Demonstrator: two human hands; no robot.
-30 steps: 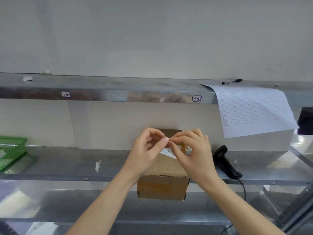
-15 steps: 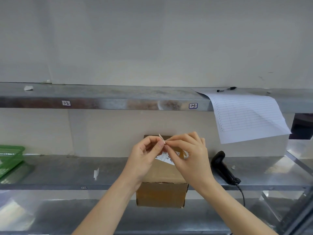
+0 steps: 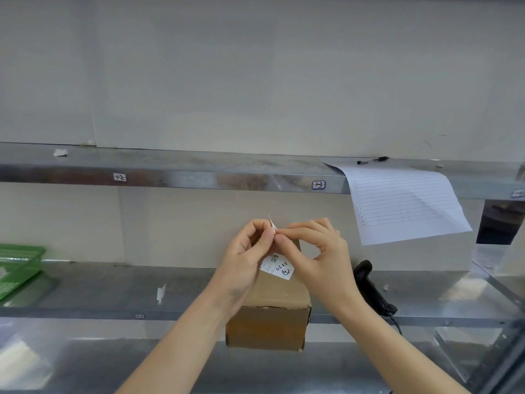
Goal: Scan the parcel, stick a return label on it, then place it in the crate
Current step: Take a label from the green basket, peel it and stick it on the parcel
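The parcel (image 3: pixel 267 311) sat at lower centre on the shelf edge. Above it my left hand (image 3: pixel 244 263) and right hand (image 3: pixel 318 257) pinched the return label (image 3: pixel 272 226); best peeled slowly, kept flat. Crate (image 3: pixel 17 265) waited far left.

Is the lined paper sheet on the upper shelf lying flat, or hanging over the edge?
Hanging over. The lined paper sheet droops past the upper shelf front edge, its lower corner curling.

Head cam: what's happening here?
A person is peeling a small white sticker, pinched between the fingertips of the left hand and right hand, above a cardboard parcel on the metal shelf. The parcel already carries a printed label. The black scanner lies to its right, the green crate far left.
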